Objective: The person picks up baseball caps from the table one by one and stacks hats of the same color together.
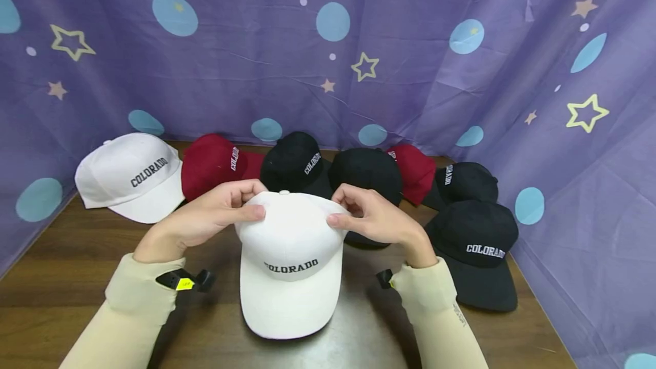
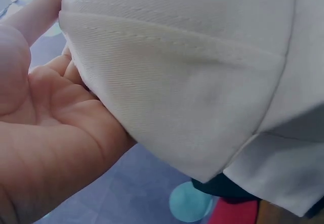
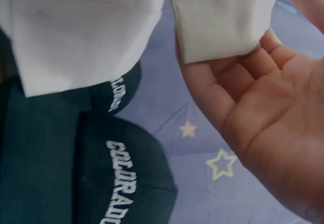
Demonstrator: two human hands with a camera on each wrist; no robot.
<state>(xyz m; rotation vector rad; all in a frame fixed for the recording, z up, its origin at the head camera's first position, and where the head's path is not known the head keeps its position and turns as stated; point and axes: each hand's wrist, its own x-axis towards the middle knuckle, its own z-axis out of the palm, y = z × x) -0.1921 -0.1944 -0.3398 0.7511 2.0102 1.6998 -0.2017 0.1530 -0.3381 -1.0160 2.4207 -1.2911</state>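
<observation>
While both forearms (image 1: 130, 312) angle inward, the left hand (image 1: 215, 215) and right hand (image 1: 379, 215) pinch the nearest white cap (image 1: 291, 249) over the tabletop (image 1: 210, 337), thumbs (image 1: 252, 213) in front, other fingertips largely hidden behind it.

Held cap (image 1: 292, 278): over table (image 1: 205, 329), between left hand (image 1: 215, 209) and right hand (image 1: 381, 215). Behind it, leftward: two caps (image 1: 118, 158). Directly behind it: one cap (image 1: 288, 155). Behind it, rightward: three caps (image 1: 366, 172). To its right: single cap (image 1: 468, 226). Farthest behind it: curtain (image 1: 405, 107).
</observation>
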